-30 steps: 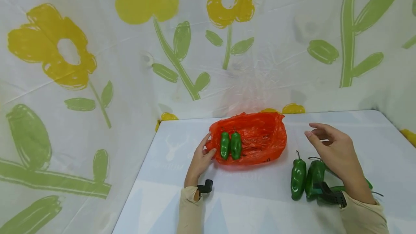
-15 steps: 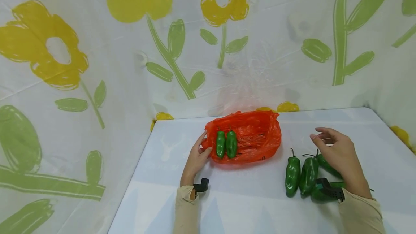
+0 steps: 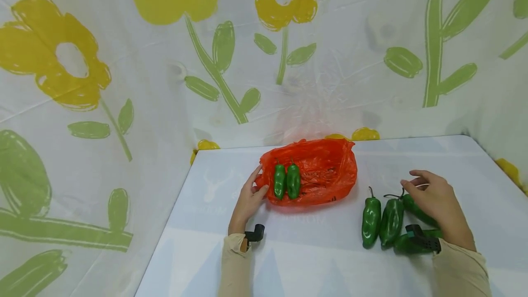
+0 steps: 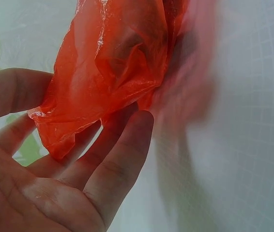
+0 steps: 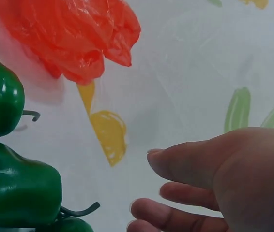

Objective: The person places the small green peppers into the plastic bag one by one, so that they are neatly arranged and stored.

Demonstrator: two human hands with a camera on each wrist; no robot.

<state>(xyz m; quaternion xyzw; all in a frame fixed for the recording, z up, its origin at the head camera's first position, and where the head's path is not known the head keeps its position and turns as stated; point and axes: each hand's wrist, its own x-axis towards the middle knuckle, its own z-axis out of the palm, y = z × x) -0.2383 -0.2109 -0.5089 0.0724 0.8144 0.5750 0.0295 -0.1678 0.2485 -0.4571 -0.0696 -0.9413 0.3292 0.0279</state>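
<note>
A crumpled red plastic bag [image 3: 326, 178] lies spread with its mouth facing up. Two green peppers [image 3: 294, 181] lie side by side at its left end, stems pointing away. My left hand [image 3: 249, 200] holds the bag's left edge; in the left wrist view the thumb touches the thin plastic [image 4: 108, 72] and the fingers lie behind it. On the right, several more green peppers [image 3: 371, 221] are grouped on the table. My right hand [image 3: 439, 200] is over the right side of this group with loosely bent fingers and nothing in them. It partly hides the rear peppers.
The white table [image 3: 305, 251] runs to a flowered cloth [image 3: 338, 68] at the back, which also hangs along the left side. Between the bag and the loose peppers lies a strip of table. Each wrist carries a small black camera [image 3: 255, 233].
My right hand has moved a little right and nearer to the loose peppers. The left hand keeps its place at the bag. The head view has turned slightly right.
</note>
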